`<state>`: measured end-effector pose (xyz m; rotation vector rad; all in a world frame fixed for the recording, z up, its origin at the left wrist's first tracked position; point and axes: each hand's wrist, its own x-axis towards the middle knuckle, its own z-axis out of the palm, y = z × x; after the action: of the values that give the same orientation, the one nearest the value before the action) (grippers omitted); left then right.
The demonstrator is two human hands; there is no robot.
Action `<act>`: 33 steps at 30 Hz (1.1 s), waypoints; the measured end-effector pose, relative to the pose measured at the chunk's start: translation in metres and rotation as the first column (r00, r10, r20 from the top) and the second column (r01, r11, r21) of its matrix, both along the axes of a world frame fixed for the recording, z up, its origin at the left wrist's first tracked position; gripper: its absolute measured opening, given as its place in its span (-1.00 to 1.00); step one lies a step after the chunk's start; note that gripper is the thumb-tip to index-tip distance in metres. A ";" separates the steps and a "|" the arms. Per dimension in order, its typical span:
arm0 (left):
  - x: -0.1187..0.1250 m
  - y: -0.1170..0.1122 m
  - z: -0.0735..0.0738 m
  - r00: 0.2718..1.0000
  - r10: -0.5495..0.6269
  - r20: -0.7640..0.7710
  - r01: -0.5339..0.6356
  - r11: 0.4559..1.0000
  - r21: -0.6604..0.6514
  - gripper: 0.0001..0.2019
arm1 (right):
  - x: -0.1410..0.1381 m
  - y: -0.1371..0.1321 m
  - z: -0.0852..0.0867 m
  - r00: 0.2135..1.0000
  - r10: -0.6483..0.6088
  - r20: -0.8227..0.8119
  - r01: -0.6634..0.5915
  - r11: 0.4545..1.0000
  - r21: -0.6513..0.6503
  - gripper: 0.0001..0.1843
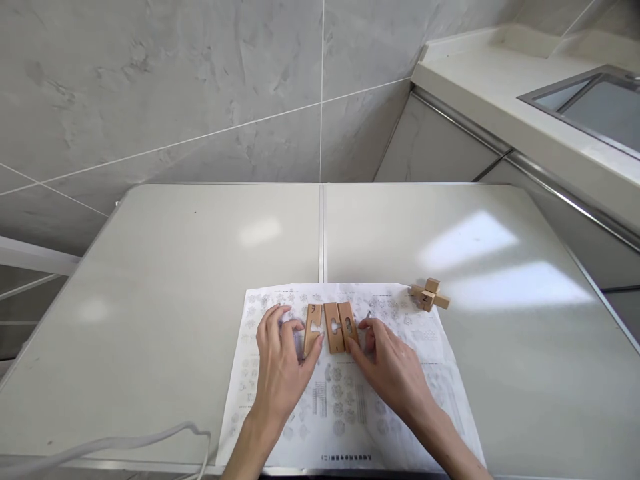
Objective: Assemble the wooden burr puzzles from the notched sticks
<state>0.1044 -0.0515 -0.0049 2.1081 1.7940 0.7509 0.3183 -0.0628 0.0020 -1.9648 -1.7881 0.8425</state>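
Observation:
Three flat wooden puzzle pieces lie side by side on a printed paper sheet. My left hand (283, 353) has its thumb and index finger at the two sides of the left notched piece (309, 341), which bears a dark mark near its top. A small gap separates it from the middle notched piece (330, 339), marked near its lower end. Against that one rests the slotted piece (345, 309), whose right side my right hand (393, 360) grips between thumb and bent index finger. Both palms hover over the paper.
The printed sheet (340, 433) covers the table's near middle. An assembled wooden cross-shaped puzzle (429, 295) sits at its upper right corner. A seam divides the white table (225, 253). A white cable (145, 439) crosses the near left. Beyond the right side stands a counter (480, 73) with a sink.

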 end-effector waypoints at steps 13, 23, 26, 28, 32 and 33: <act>0.002 -0.008 0.005 1.000 -0.004 0.015 0.003 0.999 0.037 -0.88 | -0.007 0.005 0.004 0.999 0.014 0.052 -0.012 0.999 -0.033 -0.75; 0.005 -0.020 0.029 0.647 0.315 0.695 0.269 0.758 -0.594 -0.60 | -0.008 0.013 0.011 0.997 0.069 0.030 -0.065 0.989 -0.132 -0.61; 0.006 -0.022 0.030 0.597 0.355 0.720 0.312 0.724 -0.615 -0.56 | -0.005 0.012 0.017 0.997 0.067 -0.041 -0.070 0.992 -0.101 -0.60; 0.006 -0.023 0.029 0.582 0.357 0.731 0.329 0.719 -0.613 -0.55 | -0.004 0.010 0.023 0.992 0.052 -0.112 -0.061 0.995 -0.073 -0.62; 0.005 -0.024 0.025 0.572 0.342 0.745 0.375 0.699 -0.609 -0.57 | -0.004 0.007 0.035 0.966 0.034 -0.257 -0.065 0.992 -0.110 -0.61; 0.005 -0.024 0.025 0.576 0.335 0.746 0.380 0.697 -0.608 -0.57 | -0.005 0.006 0.037 0.956 0.034 -0.291 -0.072 0.990 -0.121 -0.61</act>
<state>0.1093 -0.0756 0.0196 0.9369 1.1723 0.6716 0.3135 -0.0568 0.0390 -1.7658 -1.6573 1.2234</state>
